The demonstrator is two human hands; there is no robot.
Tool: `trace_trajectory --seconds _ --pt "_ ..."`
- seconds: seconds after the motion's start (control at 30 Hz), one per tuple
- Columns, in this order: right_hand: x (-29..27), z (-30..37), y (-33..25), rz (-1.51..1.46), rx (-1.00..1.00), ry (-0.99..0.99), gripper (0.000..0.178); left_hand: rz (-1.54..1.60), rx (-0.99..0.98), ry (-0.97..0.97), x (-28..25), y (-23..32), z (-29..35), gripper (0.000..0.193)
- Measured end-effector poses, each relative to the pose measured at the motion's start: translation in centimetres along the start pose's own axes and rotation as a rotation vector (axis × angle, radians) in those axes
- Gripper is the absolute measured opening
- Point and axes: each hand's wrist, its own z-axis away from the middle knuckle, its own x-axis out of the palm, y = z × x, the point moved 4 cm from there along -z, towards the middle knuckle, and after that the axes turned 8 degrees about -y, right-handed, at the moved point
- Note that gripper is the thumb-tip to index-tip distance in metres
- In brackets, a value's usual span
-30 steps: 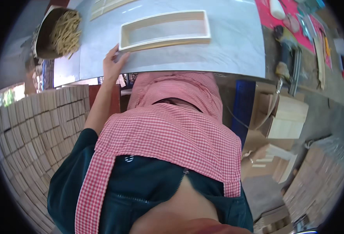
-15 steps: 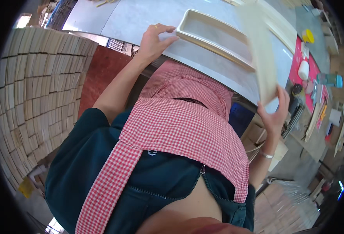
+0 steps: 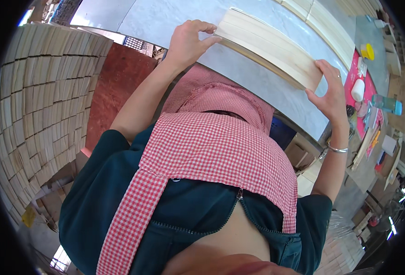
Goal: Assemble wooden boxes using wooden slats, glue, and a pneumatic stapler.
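A pale, thin wooden panel (image 3: 269,48) lies lengthwise over the narrow rectangular wooden frame (image 3: 263,65), hiding its open middle. Only the frame's near side shows below the panel's edge. At the left end, my left hand (image 3: 187,45) grips the corner of the frame between thumb and fingers. My right hand (image 3: 329,94) holds the panel's right end, its fingers over the far corner and its thumb at the near one. Whether the panel sits flush all round cannot be made out.
The grey worktable (image 3: 166,20) carries long pale wood strips (image 3: 333,39) along its right side. Further right are a yellow cup (image 3: 366,51), a white bottle (image 3: 358,90) and a clear blue-capped jar (image 3: 386,104). Stacked wood pieces (image 3: 42,91) rise at left beside a reddish board (image 3: 120,82).
The panel, earlier raised and tilted in my right hand, now lies over the frame. My right hand has moved up to the frame's right end; my left stays at the left corner.
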Motion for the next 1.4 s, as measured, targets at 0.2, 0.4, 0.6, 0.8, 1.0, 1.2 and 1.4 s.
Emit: trace_trajectory --seconds 0.2,0.4,0.6,0.8,1.0,1.2,1.4 --pt "1.0 -0.4 1.2 -0.061 0.006 -0.035 0.068 -0.126 0.054 0.055 -0.2 0.3 -0.1 0.029" --pt "2.6 0.3 1.8 -0.013 0.025 -0.002 0.065 -0.108 -0.005 0.003 -0.3 0.9 -0.2 0.029" --pt "3.3 0.9 1.7 0.095 -0.010 0.053 0.062 -0.090 -0.065 -0.005 -0.1 0.8 -0.3 0.029" --pt "3.0 2.8 0.2 0.097 0.116 0.228 0.047 -0.116 -0.030 0.002 -0.2 1.2 -0.1 0.027" --pt "5.3 5.1 0.5 -0.047 0.339 0.202 0.029 -0.129 -0.041 -0.027 -0.3 0.2 -0.2 0.026" --pt "6.1 4.4 -0.1 -0.024 0.321 0.321 0.007 -0.189 -0.023 -0.065 -0.7 0.8 -0.6 0.022" --pt "6.4 4.6 1.3 -0.178 0.334 0.314 0.003 -0.190 0.105 -0.075 -0.6 -0.5 -1.0 0.016"
